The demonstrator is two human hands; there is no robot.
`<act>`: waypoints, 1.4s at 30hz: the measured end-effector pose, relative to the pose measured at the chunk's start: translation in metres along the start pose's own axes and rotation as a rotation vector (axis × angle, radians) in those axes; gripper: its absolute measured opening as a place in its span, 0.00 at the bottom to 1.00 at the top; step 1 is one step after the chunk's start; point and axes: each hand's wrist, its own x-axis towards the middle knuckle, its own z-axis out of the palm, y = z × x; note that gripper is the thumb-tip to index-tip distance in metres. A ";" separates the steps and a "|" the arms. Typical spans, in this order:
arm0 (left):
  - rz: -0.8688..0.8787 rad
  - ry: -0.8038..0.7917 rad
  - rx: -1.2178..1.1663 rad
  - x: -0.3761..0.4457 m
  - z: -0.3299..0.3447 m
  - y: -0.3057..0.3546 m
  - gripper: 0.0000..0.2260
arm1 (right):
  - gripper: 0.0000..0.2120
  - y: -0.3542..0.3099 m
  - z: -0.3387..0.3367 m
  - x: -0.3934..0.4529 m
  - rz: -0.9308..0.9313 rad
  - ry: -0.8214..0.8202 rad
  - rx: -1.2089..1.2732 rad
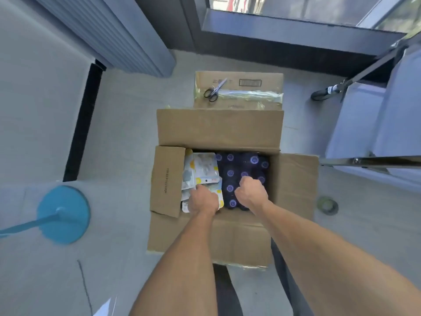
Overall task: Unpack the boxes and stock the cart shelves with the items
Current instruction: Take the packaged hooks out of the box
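Note:
An open cardboard box [218,126] stands on the floor below me with its flaps spread. Its left side holds a stack of flat white and yellow packets [202,167]. Its right side is packed with several dark bottles [241,165] with purple caps. My left hand [204,199] reaches into the box with its fingers curled round the edge of the packets. My right hand [251,190] is down among the dark bottles, fingers curled round one of them; the fingertips are hidden.
A second, taped box [250,99] lies beyond the open one, with black scissors [213,91] on top. The white cart [373,124] stands at the right. A tape roll [328,205] lies on the floor, and a blue round stand base [63,214] at the left.

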 end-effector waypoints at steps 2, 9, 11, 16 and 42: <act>0.009 -0.050 0.022 0.023 0.012 -0.007 0.19 | 0.12 0.013 0.015 0.016 0.066 0.015 0.028; 0.045 -0.194 0.108 0.096 0.035 -0.036 0.32 | 0.06 0.024 0.091 0.058 0.187 0.019 0.112; -0.005 -0.124 0.039 0.106 0.039 -0.045 0.36 | 0.04 0.017 0.112 0.064 0.201 0.016 0.126; -0.052 0.179 0.011 0.090 0.060 -0.057 0.39 | 0.09 -0.003 0.152 0.071 0.212 0.022 0.123; 0.096 0.012 -0.023 0.197 0.027 -0.041 0.15 | 0.10 -0.059 0.166 0.136 0.116 0.022 0.132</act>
